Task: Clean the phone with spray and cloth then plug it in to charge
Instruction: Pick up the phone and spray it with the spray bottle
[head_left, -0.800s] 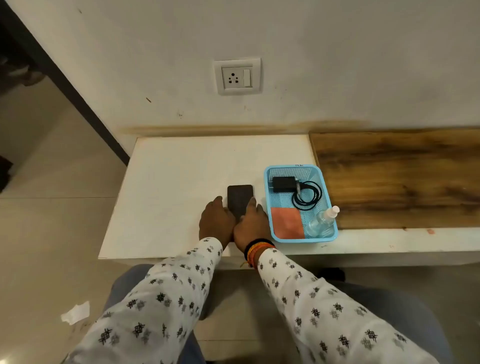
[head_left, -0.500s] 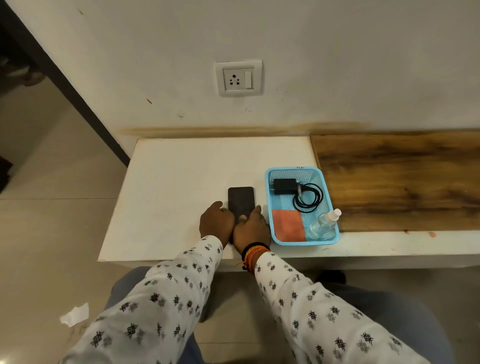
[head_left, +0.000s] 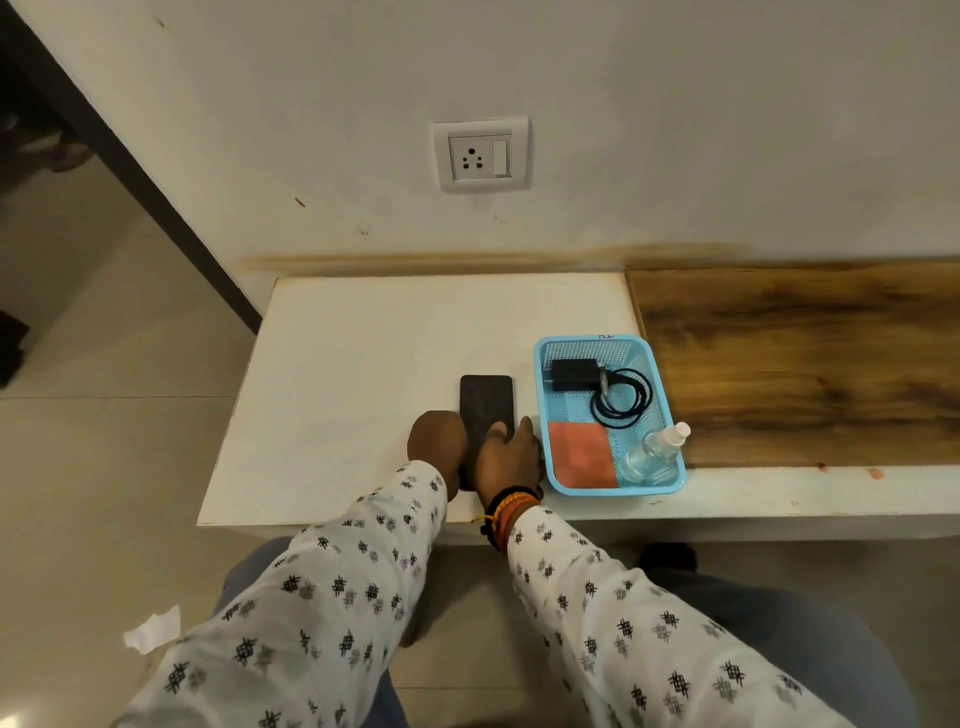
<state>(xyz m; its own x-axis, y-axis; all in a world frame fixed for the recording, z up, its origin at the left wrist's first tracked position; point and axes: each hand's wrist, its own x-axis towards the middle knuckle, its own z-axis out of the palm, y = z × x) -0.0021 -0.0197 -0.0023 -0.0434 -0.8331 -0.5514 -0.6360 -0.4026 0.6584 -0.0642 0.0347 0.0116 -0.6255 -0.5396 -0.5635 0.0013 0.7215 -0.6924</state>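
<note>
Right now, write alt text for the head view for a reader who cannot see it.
A person's left hand and right hand rest at the near end of a dark phone lying flat on a white table. Beside it, a blue basket holds a black charger, a coiled cable, an orange cloth and a clear spray bottle; a wall socket sits above.

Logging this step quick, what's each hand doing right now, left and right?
Left hand: beside the phone at its near left edge; grip cannot be told.
Right hand: fingers curled round the phone's near right end, holding it on the table.
</note>
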